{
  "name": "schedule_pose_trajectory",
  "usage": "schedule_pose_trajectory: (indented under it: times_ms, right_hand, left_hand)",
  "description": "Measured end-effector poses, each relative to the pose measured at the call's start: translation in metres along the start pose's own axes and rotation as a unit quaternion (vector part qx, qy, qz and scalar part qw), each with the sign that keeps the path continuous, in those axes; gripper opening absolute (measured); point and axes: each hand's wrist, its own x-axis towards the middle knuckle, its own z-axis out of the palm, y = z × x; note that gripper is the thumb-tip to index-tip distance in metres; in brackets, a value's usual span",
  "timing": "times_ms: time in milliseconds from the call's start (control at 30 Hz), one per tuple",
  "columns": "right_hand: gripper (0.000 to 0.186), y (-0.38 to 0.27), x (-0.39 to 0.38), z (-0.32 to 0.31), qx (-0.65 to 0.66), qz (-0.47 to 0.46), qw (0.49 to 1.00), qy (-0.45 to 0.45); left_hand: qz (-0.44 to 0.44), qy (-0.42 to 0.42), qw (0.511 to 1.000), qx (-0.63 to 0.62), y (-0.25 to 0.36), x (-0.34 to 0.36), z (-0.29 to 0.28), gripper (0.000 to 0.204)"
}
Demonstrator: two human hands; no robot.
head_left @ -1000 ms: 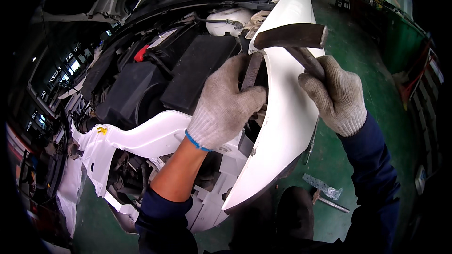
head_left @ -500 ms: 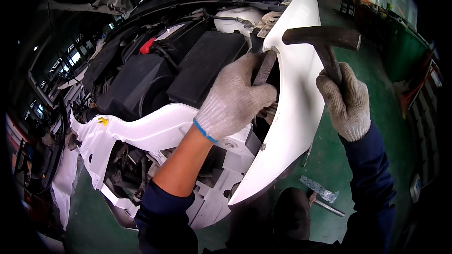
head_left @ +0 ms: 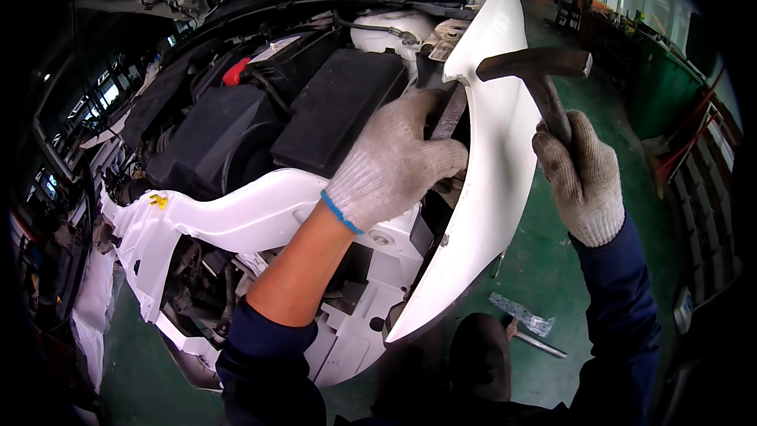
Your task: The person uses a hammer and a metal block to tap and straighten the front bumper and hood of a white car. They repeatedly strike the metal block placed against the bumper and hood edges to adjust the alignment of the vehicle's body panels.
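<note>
1. One change since a second ago: hammer (head_left: 536, 65) now farther out from the inner edge of the fender (head_left: 495, 189), with handle steeper. Shows a gap between hammer head and metal bar (head_left: 448, 113), so seems clear of a strike for the moment.
2. Right hand (head_left: 583, 177): closed round the hammer handle, right of the fender, holding the dark, worn head in front of the fender's upper part and out past its outer edge.
3. Left hand (head_left: 398, 162): grasping the bar just left of the fender, about as before. Can't tell how firmly, with fingertips hidden.
4. Bar: grey, rough-faced, slanting up toward the notch in the fender's inner edge. Can't tell whether touching.
5. Fender: white, glossy, curved, ragged at the notch, chipped lower on the inner edge. Darkened mid-panel; can't tell dent from reflection.
</note>
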Motion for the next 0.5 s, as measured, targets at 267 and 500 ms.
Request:
schedule_pose_trajectory:
  times_ms: [267,500]
  right_hand:
    - [0.025,-0.024,-0.006,-0.012,-0.104,-0.031,0.994,-0.006]
    - [0.025,-0.046,-0.009,-0.021,-0.135,-0.01,0.991,-0.004]
  left_hand:
    - [0.011,-0.025,0.999,-0.03,-0.004,0.0,-0.004,0.057]
    - [0.096,0.017,0.993,0.072,-0.017,0.005,-0.002,0.054]
